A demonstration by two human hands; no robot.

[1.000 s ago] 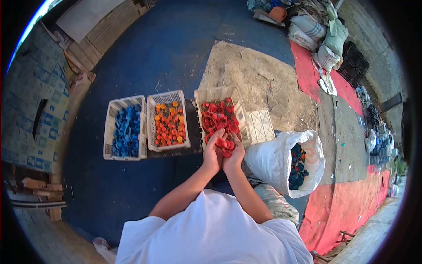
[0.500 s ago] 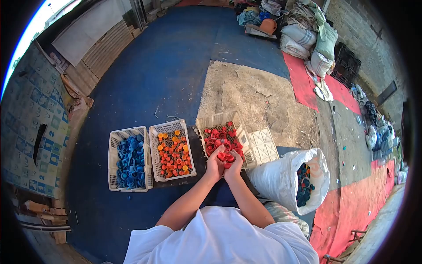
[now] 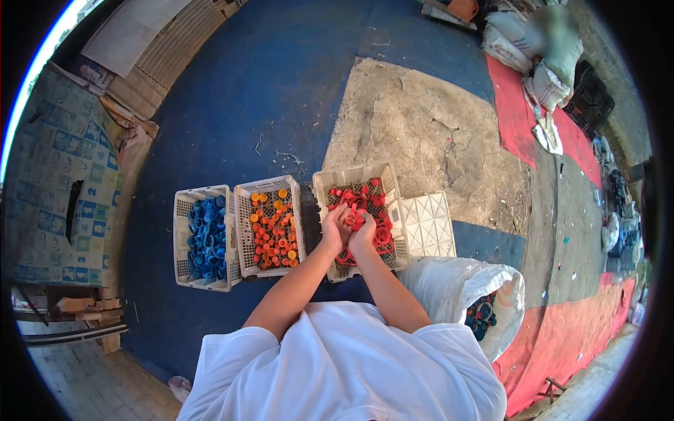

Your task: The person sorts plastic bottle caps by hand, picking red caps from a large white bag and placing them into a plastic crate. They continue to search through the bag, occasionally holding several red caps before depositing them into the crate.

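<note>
My left hand [image 3: 334, 229] and my right hand [image 3: 363, 234] are cupped side by side, holding several red bottle caps [image 3: 355, 218] between them. Both are over a white plastic crate [image 3: 395, 189] that has more red caps lying on its bottom. Just left of it, a second white crate [image 3: 239, 224] contains orange and yellow caps [image 3: 272, 236]. Blue caps [image 3: 208, 238] fill a third crate [image 3: 181, 235] at the far left. The undersides of my fingers are hidden.
A white lattice panel [image 3: 430, 224] lies right of the red caps' crate. Nearer me, a white woven sack [image 3: 439, 282] gapes open, with dark and coloured caps [image 3: 480, 316] inside. Stuffed sacks [image 3: 507, 41] and a black crate [image 3: 588, 98] stand along the far right wall.
The camera view has shifted, tilting lower. My cupped hands stay together over the red caps' crate, with fewer red caps showing in them now.
</note>
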